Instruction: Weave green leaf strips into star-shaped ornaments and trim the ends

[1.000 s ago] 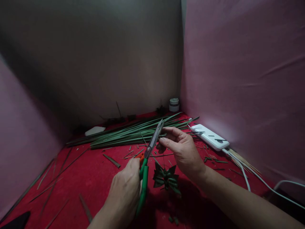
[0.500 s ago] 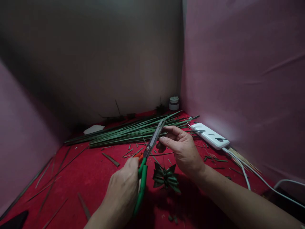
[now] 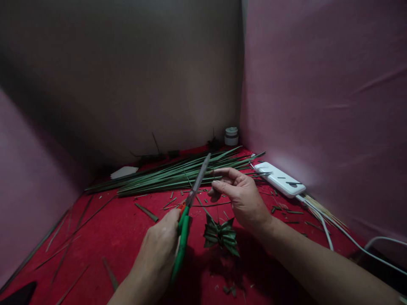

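Note:
My left hand [image 3: 160, 248] is wrapped round the green-and-orange handles of a pair of scissors [image 3: 196, 182]. Their blades point up and away, nearly together, just left of my right fingertips. My right hand [image 3: 243, 195] pinches a thin dark strand between thumb and forefinger; whether it is thread or wire I cannot tell. Below those fingers, a butterfly-shaped ornament of folded dark green leaf [image 3: 221, 235] hangs from the strand, over the red cloth [image 3: 127, 237]. Long green leaf strips [image 3: 159, 176] lie in a pile behind both hands.
On the right lies a white power bank-like device [image 3: 280, 180] with a white cable [image 3: 337, 220] and thin sticks [image 3: 327, 214] beside it. A small white jar [image 3: 231, 136] stands in the back corner. White paper [image 3: 124, 172] lies back left. Leaf scraps [image 3: 146, 212] are scattered about.
The scissors in my left hand have moved left and slightly down, away from my right fingertips. My right hand and the hanging leaf butterfly have stayed nearly in place.

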A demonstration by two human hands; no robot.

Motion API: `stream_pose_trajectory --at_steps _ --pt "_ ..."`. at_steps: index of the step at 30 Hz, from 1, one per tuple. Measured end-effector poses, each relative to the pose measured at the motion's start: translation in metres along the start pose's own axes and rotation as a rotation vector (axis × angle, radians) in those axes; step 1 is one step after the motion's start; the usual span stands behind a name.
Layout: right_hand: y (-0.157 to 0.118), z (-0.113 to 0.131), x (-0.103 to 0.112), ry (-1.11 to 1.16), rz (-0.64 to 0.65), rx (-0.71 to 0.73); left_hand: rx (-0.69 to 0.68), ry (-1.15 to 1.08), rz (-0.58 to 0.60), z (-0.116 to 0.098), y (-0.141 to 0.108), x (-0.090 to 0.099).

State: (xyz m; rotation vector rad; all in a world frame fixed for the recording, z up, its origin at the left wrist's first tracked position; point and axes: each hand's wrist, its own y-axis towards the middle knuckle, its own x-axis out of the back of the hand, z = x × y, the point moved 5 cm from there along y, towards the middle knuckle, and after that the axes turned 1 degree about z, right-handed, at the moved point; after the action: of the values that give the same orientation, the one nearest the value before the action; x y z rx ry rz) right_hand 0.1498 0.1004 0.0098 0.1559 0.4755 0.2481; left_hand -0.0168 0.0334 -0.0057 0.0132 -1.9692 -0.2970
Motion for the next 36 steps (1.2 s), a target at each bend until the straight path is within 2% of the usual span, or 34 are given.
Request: stream_pose_trajectory --at_steps 5,11,15,19,25,30,36 --pt "0.001 -0.003 0.001 0.086 0.054 -0.019 0.112 -0.022 -0.020 0.015 0.007 0.006" --pt "0.002 -0.005 -0.002 0.211 0.128 -0.079 0.171 -0.037 0.019 0.020 0.011 0.002" --pt "0.002 -0.006 -0.001 0.211 0.132 -0.066 0.102 -0.123 0.025 0.017 0.009 0.000" --pt "0.001 -0.004 0.003 0.120 0.074 0.005 0.020 -0.203 0.060 0.005 0.001 -0.001" --pt "0.000 -0.002 0.006 0.070 -0.022 0.065 -0.060 -0.101 0.056 -0.010 -0.001 -0.003" --pt "0.000 -0.002 0.003 0.090 -0.015 0.079 -0.016 0.048 0.087 -0.014 0.000 -0.006" --pt "-0.002 -0.003 0.005 0.116 -0.022 0.096 0.006 0.121 0.090 -0.016 -0.001 -0.008"
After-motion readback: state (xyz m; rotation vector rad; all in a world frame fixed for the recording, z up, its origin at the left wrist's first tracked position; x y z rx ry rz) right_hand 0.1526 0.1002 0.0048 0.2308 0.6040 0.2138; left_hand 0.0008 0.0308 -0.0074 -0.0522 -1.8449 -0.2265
